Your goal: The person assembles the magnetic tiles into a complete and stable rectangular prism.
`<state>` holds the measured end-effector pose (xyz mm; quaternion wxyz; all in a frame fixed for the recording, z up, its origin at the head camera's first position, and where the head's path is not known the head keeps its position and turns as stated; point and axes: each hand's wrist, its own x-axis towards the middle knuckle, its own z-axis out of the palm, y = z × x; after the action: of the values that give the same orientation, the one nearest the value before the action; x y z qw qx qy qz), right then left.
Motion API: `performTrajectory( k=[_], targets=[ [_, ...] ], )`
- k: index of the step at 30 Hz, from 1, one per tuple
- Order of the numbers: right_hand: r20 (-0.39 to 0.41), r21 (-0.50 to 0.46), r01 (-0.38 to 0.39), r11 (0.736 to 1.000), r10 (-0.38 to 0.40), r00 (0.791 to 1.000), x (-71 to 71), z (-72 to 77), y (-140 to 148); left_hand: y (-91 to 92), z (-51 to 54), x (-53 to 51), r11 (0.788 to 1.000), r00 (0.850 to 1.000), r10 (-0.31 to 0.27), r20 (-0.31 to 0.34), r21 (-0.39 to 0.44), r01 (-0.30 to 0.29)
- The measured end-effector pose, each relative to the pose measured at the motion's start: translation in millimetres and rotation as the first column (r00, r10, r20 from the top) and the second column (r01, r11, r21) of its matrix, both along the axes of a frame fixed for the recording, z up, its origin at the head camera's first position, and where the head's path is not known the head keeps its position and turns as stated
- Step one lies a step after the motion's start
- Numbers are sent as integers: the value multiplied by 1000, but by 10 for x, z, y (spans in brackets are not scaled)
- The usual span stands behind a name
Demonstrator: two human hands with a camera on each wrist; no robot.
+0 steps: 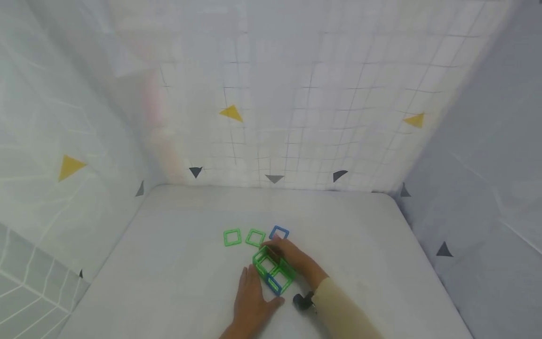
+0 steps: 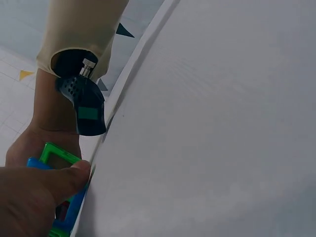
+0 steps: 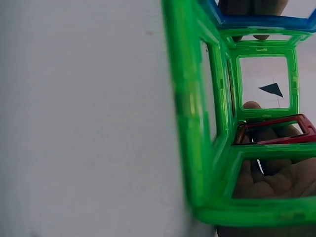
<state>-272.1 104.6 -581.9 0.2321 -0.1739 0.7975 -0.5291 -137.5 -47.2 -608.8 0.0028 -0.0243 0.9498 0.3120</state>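
Note:
A small box of square-framed magnetic tiles (image 1: 267, 277), mostly green, stands on the white table. A blue tile (image 1: 273, 284) forms part of its near left side. In the right wrist view a red tile (image 3: 276, 130) leans at the box's side, in front of the right palm. My right hand (image 1: 292, 254) curls round the far right side of the box and holds it. My left hand (image 1: 251, 299) lies along the left side with fingers extended. Its thumb (image 2: 71, 180) is spread and touches the near end, by the blue tile.
Beyond the box lie two loose green tiles (image 1: 232, 237) and a loose blue tile (image 1: 279, 232), close to the right hand. A dark wrist camera (image 1: 303, 302) sits under the right sleeve. White sheets (image 1: 296, 84) with yellow and dark triangles surround the table (image 1: 169, 282).

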Motion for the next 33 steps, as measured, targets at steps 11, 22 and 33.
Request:
performTrajectory(
  k=[11,22,33],
  targets=[
    [-57,-32,15,999,-17,998,-70,-33,181,43,47,-93,999,997,-34,-63,-22,32],
    [-70,-28,129,991,-131,989,29,-19,492,-49,133,-107,999,999,-45,-8,13,45],
    [-136,-17,203,979,-203,970,141,-43,635,-267,75,-330,991,995,-102,2,-88,102]
  ],
)
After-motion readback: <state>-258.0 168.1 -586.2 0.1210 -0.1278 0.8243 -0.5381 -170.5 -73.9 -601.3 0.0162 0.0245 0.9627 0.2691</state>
